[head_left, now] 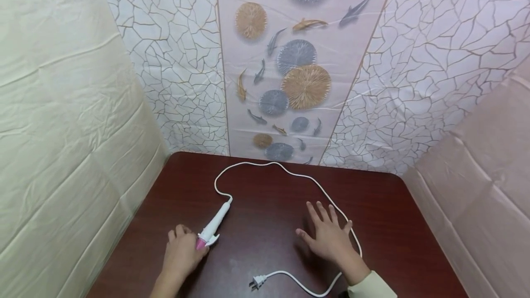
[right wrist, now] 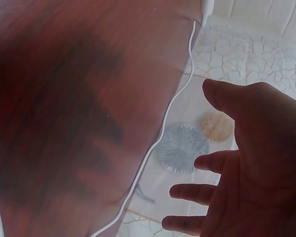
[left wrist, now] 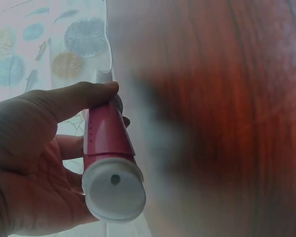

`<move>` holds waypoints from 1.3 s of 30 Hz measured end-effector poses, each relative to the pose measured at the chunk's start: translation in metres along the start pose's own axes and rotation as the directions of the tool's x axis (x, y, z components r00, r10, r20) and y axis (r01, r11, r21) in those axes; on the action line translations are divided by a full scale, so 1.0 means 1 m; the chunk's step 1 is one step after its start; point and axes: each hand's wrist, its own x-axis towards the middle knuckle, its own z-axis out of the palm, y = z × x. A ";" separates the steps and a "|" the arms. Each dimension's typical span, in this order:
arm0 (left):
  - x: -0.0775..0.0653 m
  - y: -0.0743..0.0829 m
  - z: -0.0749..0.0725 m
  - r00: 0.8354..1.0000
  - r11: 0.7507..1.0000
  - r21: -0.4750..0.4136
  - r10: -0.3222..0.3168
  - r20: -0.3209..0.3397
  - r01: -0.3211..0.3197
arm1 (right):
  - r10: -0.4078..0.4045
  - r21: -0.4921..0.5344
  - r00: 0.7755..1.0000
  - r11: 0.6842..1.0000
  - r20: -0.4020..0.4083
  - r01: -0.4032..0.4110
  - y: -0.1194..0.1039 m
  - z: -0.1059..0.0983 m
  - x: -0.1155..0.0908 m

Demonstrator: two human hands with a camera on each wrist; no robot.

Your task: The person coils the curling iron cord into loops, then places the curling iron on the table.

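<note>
A curling iron (head_left: 215,222) with a white handle and a pink barrel lies slantwise at the left of the table, its cord end pointing away. My left hand (head_left: 181,252) grips it by the pink part. In the left wrist view the thumb lies across the top of the pink barrel (left wrist: 107,131) and the fingers curl underneath, with a round white end cap (left wrist: 113,190) facing the camera. My right hand (head_left: 331,238) is spread and holds nothing. It is beside the white cord (head_left: 306,177); whether it touches the table cannot be told.
The cord loops along the back of the dark red-brown table (head_left: 265,215) and down the right side. Its two-pin plug (head_left: 258,281) lies near the front edge. A patterned cloth (head_left: 281,59) hangs behind, and pale padded panels (head_left: 74,128) flank both sides.
</note>
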 end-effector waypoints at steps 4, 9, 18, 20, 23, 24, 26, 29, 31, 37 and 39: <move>0.001 0.003 -0.006 1.000 0.999 -0.041 0.002 0.002 -0.002 | -0.016 -0.008 1.000 1.000 0.005 0.016 -0.007 -0.002 0.005; 0.004 0.004 -0.011 0.999 0.998 -0.048 0.044 -0.031 -0.046 | -0.033 -0.021 0.999 0.999 -0.009 0.033 -0.014 -0.004 0.010; 0.009 0.004 -0.013 0.997 0.992 -0.099 0.069 -0.042 -0.073 | -0.053 -0.046 0.998 0.998 -0.018 0.052 -0.023 -0.008 0.018; 0.010 0.004 -0.013 0.996 0.992 -0.101 0.077 -0.046 -0.082 | -0.057 -0.048 0.998 0.997 -0.019 0.056 -0.026 -0.009 0.020; 0.012 0.004 -0.012 0.993 0.989 -0.098 0.102 -0.065 -0.108 | -0.065 -0.050 0.998 0.997 -0.019 0.064 -0.031 -0.011 0.023; 0.013 0.004 -0.012 0.991 0.988 -0.100 0.113 -0.072 -0.120 | -0.069 -0.052 0.997 0.996 -0.024 0.068 -0.033 -0.012 0.024; 0.014 0.006 -0.012 0.987 0.984 -0.103 0.136 -0.085 -0.145 | -0.075 -0.054 0.997 0.996 -0.025 0.074 -0.035 -0.013 0.025; 0.016 0.011 -0.013 0.983 0.981 -0.106 0.155 -0.098 -0.165 | -0.088 -0.056 0.996 0.995 -0.026 0.086 -0.038 -0.013 0.027; 0.018 0.014 -0.014 0.980 0.979 -0.098 0.166 -0.105 -0.177 | -0.096 -0.057 0.995 0.994 -0.027 0.095 -0.039 -0.014 0.029; 0.023 0.021 -0.016 0.943 0.957 -0.012 0.284 -0.171 -0.290 | -0.180 -0.078 0.974 0.982 -0.137 0.171 -0.045 -0.018 0.034; 0.023 0.022 -0.016 0.922 0.941 0.028 0.337 -0.191 -0.338 | -0.227 -0.097 0.952 0.973 -0.207 0.211 -0.046 -0.018 0.037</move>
